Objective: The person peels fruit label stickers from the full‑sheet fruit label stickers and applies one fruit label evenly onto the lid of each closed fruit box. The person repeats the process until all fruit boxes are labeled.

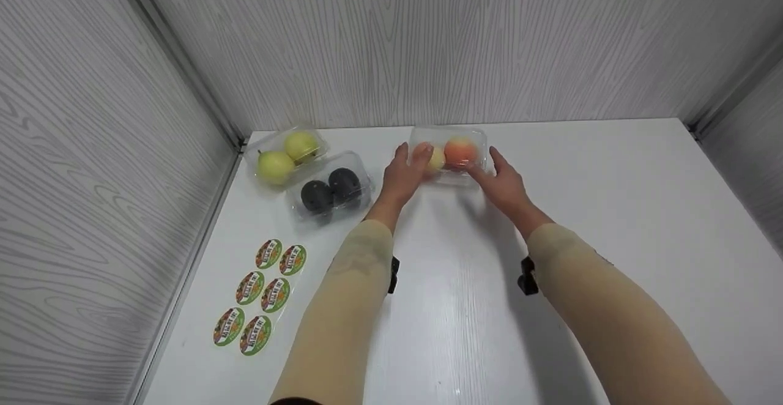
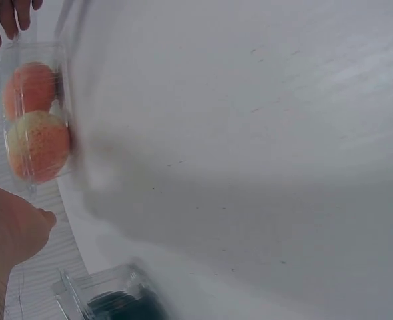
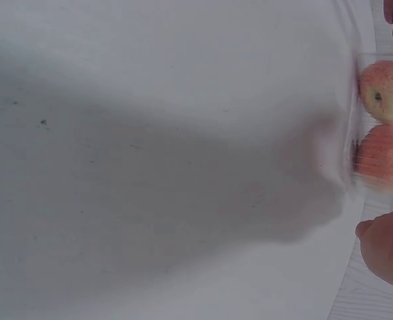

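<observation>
A clear plastic clamshell box [image 1: 478,137] holding two red-yellow apples [image 1: 460,150] stands near the back of the white table. My left hand [image 1: 400,180] is at its left end, overlapping the left apple in the head view. At the right end is my right hand [image 1: 506,189], thumb by the front corner and fingers extended along the side. Both wrist views show the lid closed over the apples. In the left wrist view, the right hand's straight fingers [image 2: 8,21] point down just off the box's far end; the left hand [image 2: 16,230] is close to its near end.
Left of my hands, one clear box holds two dark round fruits [image 1: 331,191]. Behind it, another box holds two yellow-green pears [image 1: 287,157]. Several oval fruit stickers [image 1: 275,295] lie at the front left. Grey wood-grain panels [image 1: 391,44] border the table's back and sides.
</observation>
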The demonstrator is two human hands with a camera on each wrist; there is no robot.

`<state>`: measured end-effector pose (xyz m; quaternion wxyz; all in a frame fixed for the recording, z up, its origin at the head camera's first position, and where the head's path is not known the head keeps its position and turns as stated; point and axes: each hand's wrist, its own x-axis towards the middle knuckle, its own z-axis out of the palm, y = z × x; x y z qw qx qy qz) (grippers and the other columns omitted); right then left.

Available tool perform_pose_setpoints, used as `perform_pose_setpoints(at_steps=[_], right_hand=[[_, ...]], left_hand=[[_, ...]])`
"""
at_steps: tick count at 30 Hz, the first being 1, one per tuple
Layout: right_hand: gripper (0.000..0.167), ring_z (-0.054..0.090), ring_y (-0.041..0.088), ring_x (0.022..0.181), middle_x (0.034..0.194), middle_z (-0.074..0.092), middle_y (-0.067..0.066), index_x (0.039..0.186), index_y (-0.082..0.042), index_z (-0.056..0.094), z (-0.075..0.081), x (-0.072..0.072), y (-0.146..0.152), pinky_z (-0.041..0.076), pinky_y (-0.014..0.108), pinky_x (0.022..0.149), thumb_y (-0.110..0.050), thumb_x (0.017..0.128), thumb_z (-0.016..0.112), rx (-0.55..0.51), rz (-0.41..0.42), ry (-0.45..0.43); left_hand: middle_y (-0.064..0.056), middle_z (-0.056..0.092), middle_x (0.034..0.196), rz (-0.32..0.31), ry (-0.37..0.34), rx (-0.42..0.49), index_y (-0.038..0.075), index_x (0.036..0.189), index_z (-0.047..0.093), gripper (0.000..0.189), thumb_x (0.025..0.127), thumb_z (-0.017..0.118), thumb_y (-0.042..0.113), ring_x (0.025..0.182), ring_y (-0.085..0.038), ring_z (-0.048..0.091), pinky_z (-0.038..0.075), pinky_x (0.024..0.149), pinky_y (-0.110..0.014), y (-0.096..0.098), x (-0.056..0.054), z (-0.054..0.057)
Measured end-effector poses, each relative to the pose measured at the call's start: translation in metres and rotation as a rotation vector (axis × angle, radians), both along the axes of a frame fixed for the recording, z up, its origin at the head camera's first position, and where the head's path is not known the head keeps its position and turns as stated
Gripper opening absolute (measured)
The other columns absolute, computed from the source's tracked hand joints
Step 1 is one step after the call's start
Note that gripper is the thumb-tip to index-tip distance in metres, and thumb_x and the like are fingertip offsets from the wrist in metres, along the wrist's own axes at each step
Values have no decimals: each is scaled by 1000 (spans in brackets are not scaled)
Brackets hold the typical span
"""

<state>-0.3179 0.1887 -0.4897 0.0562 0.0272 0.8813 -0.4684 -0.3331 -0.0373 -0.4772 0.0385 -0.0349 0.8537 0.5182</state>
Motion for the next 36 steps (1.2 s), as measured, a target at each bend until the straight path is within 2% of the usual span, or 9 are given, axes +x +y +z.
perform_pose_setpoints(at_steps=[5, 11, 14, 21, 25, 30, 36], right_hand=[[90, 17, 35, 161, 175, 17, 18, 169, -5, 20, -4, -2, -2, 18, 47, 129, -57, 105, 55, 114, 38, 65], [85, 21, 35, 160, 174, 20, 18, 168, -3, 22, -8, -2, -2, 20, 46, 128, -52, 107, 56, 187, 72, 117], [84, 24, 36, 159, 173, 23, 18, 168, -2, 21, -11, -1, -2, 22, 47, 128, -50, 108, 56, 229, 85, 130], [81, 26, 38, 158, 173, 25, 19, 168, -3, 21, -12, 1, -3, 22, 51, 127, -49, 110, 51, 372, 112, 136], [77, 26, 39, 158, 172, 26, 19, 168, -3, 22, -13, 3, -3, 20, 53, 127, -49, 112, 48, 447, 111, 117], [75, 26, 39, 158, 172, 28, 18, 169, -6, 24, -15, 7, -1, 20, 55, 127, -49, 112, 47, 470, 107, 109], [73, 32, 47, 153, 170, 32, 20, 168, -7, 26, -19, 12, 1, 25, 59, 124, -49, 112, 48, 479, 109, 136]], left_hand=[[-15, 30, 172, -45, 24, -68, 5, 167, 27, 87, 104, 51, 60, 158, -32, 30, 26, 126, -39, 4, -1, -4], [-18, 37, 168, -90, 94, -139, 2, 164, 35, 82, 104, 56, 54, 153, -36, 38, 31, 123, -43, 8, 0, -9], [-17, 39, 167, -108, 118, -211, 4, 163, 38, 80, 103, 57, 53, 152, -35, 40, 33, 123, -44, 6, 1, -12], [-14, 43, 165, -153, 168, -447, 5, 163, 38, 78, 105, 55, 54, 154, -33, 38, 34, 122, -44, 3, 6, -15], [-14, 54, 156, -146, 226, -565, 3, 156, 47, 68, 108, 52, 50, 146, -33, 49, 41, 117, -44, 4, 8, -19], [-13, 67, 139, -111, 279, -688, 4, 146, 57, 57, 109, 54, 47, 127, -30, 63, 50, 105, -43, 8, 10, -24], [-11, 72, 122, -89, 303, -749, 5, 137, 64, 50, 109, 57, 46, 111, -28, 69, 55, 94, -42, 10, 15, -27]])
